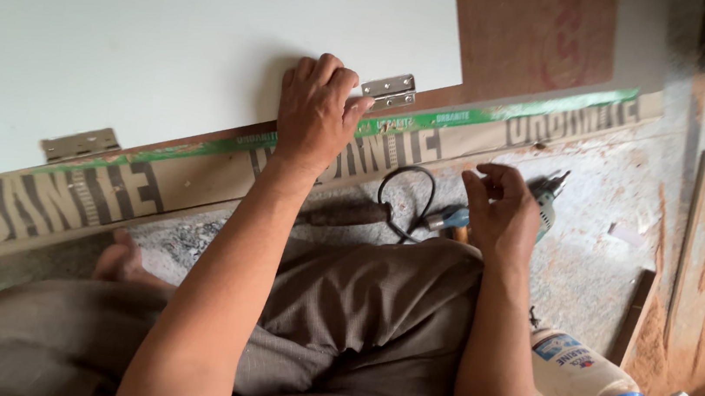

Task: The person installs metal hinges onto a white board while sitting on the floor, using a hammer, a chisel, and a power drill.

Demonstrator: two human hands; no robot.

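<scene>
- Steel butt hinge (389, 90), silvery, sits on the lower edge of the white laminate board (169, 30); its long axis runs along that edge, tilted slightly up to the right.
- My left hand (316, 114) lies palm-down on the board edge, fingers curled over it, thumb tip just beside the hinge's left end. Nothing is clamped in this grip; it presses flat on the board.
- Hinge lies to the right of the left hand, touching or nearly so; I cannot tell which.
- My right hand (502, 207) hovers below and to the right of the hinge, well apart from it, fingers half curled, thumb and forefinger close together. Whether they pinch something small I cannot tell.
- Left hand is clearly the nearer of the two to the hinge.
- Second hinge (80, 144) sits on the same edge, far to the left.
- Power drill (545, 196) with its black cord (405, 199) lies on the floor just beyond the right hand.
- White glue bottle with a blue cap (586, 384) lies beside my right forearm.
</scene>
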